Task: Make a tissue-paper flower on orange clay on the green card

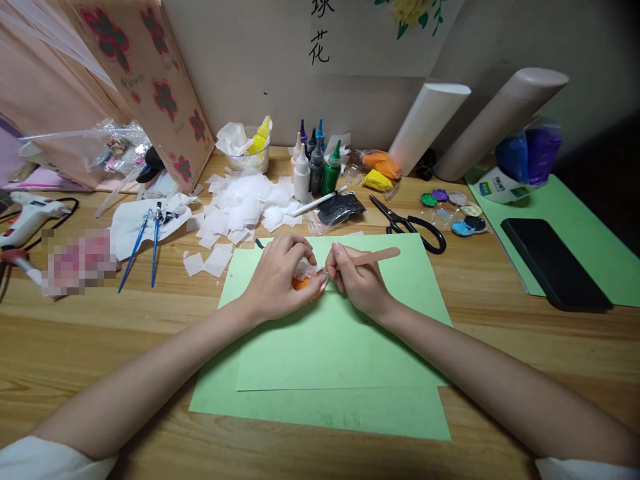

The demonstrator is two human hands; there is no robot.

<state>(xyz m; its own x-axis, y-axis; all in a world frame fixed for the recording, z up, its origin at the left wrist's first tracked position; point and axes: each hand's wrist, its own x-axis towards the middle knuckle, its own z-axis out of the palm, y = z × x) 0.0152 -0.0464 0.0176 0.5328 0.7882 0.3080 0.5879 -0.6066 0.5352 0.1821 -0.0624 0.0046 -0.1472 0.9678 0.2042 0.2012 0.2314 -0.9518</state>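
Note:
My left hand (283,277) curls around a small orange-and-white piece (301,283), which rests low over the green sheets (340,353). Fingers cover much of that piece, so its full shape is hidden. In my right hand (356,277) a flat beige stick with a rounded end (385,255) is pinched, its other end at the fingertips. Those fingertips are close to the piece, and I cannot tell whether the stick touches it. Behind the hands lie a heap of white paper squares (240,203) and a pack of black clay (341,208).
Black-handled scissors (407,220) lie behind my right hand. Paint bottles (316,170) stand at the back. Two blue brushes (155,247) and a glue gun (33,217) are at left. A black phone (553,263) lies at right, near tall bottles (500,123).

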